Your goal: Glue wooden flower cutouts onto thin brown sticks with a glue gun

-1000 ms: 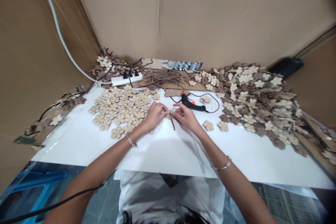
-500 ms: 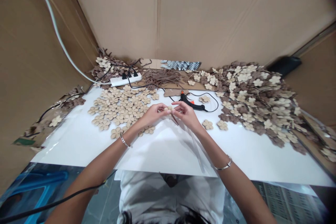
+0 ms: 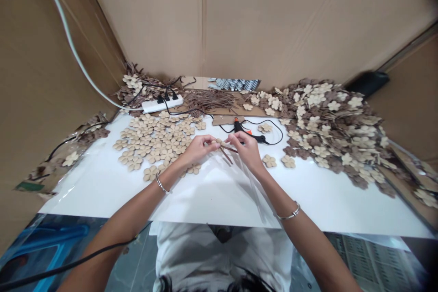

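Over the middle of the white table, my left hand (image 3: 201, 148) pinches a small beige flower (image 3: 218, 142) between thumb and fingertips. Thin brown strips (image 3: 227, 157) stick out from the flower toward the lower right. My right hand (image 3: 247, 149) is closed just right of the flower, its fingertips on one of these strips; its exact grip is partly hidden. Behind the right hand lies a black glue gun (image 3: 251, 135) with an orange tip and trigger. Many loose beige flowers (image 3: 160, 139) spread out left of my left hand.
A large heap of brown and beige flowers (image 3: 331, 123) covers the right side. Brown strips (image 3: 210, 101) are piled at the back, beside a white power strip (image 3: 162, 103) with plugs. Two beige flower pieces (image 3: 288, 161) lie right of my hand. Cardboard walls (image 3: 253, 23) enclose the table.
My right hand has drawn slightly away from the flower, and a second brown strip now shows between the hands. The left hand still holds the flower.
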Demonstrator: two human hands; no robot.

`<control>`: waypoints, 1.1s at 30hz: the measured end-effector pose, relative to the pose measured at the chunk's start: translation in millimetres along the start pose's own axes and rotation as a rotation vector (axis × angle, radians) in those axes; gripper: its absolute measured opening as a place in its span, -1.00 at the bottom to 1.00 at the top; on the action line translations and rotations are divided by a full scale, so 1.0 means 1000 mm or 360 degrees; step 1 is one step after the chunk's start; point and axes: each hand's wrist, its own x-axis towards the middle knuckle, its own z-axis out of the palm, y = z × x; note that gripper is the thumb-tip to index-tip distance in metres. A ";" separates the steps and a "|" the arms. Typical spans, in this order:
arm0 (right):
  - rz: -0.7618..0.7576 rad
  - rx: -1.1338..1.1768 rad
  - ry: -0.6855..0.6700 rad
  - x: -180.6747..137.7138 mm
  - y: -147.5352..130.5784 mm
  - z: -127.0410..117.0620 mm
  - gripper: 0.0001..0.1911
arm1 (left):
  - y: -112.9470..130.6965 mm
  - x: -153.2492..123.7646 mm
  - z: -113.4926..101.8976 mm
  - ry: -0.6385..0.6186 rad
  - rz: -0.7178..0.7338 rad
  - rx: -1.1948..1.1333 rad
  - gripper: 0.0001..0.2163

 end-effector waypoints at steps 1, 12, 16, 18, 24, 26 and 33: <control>-0.0030 -0.0055 -0.0059 -0.001 0.000 0.001 -0.71 | 0.000 0.000 0.000 0.0011 0.0015 0.0015 -0.68; 0.0003 0.0019 -0.0242 -0.002 -0.007 0.000 -0.67 | 0.009 -0.004 -0.001 -0.0044 0.0057 -0.0092 -0.70; -0.0011 0.0061 -0.0207 -0.002 -0.006 0.000 -0.65 | 0.014 -0.006 -0.002 0.0001 0.0082 0.0017 -0.72; -0.0013 0.0054 -0.0215 -0.002 -0.006 0.000 -0.65 | 0.015 -0.007 -0.002 0.0023 0.0092 0.0087 -0.71; -0.0029 0.0095 -0.0286 -0.004 -0.008 0.001 -0.67 | 0.017 -0.009 -0.001 0.0039 0.0236 0.0166 -0.73; -0.0042 0.0126 -0.0312 -0.005 -0.009 0.001 -0.68 | 0.018 -0.010 -0.001 0.0045 0.0295 0.0194 -0.75; -0.0086 0.0220 -0.0345 -0.006 -0.010 0.001 -0.69 | 0.019 -0.011 -0.002 0.0059 0.0371 0.0201 -0.76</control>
